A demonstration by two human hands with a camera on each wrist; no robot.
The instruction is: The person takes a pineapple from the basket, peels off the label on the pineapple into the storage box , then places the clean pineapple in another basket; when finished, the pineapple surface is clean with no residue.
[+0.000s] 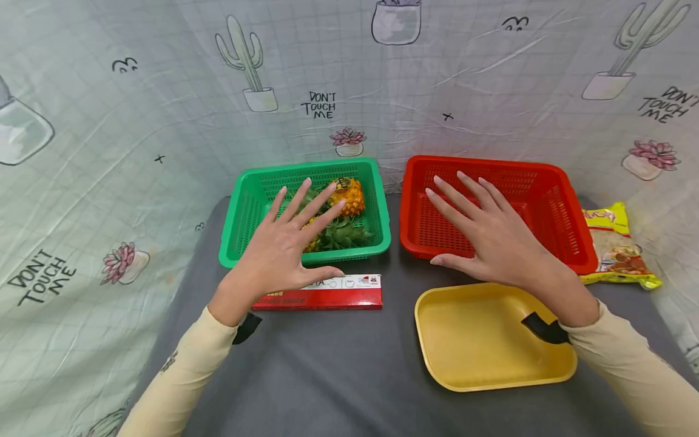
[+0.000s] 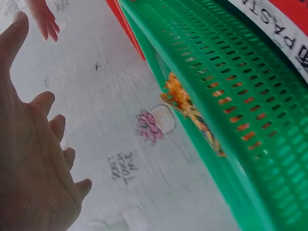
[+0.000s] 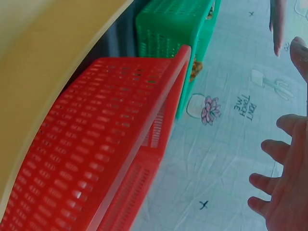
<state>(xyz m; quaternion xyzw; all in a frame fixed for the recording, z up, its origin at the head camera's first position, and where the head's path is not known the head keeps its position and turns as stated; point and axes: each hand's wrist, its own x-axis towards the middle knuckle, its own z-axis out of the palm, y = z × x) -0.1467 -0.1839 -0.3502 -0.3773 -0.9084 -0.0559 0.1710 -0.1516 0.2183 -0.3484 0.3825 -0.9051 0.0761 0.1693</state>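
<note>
Both hands are spread flat, holding nothing: left hand (image 1: 281,252) over the green basket (image 1: 240,224) with the pineapple (image 1: 349,197) inside, right hand (image 1: 491,240) over the red basket (image 1: 551,200). I'd guess the pineapple is heavy and prickly, so take it by the body rather than the leaves.

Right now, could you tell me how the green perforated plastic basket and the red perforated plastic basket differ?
The green perforated plastic basket sits on the left under the left hand; the red perforated plastic basket sits on the right under the right hand. The green one holds a small pineapple with its leaves; the red one shows nothing inside. Both are rectangular, slotted, and stand side by side at the back of the grey table.
</note>
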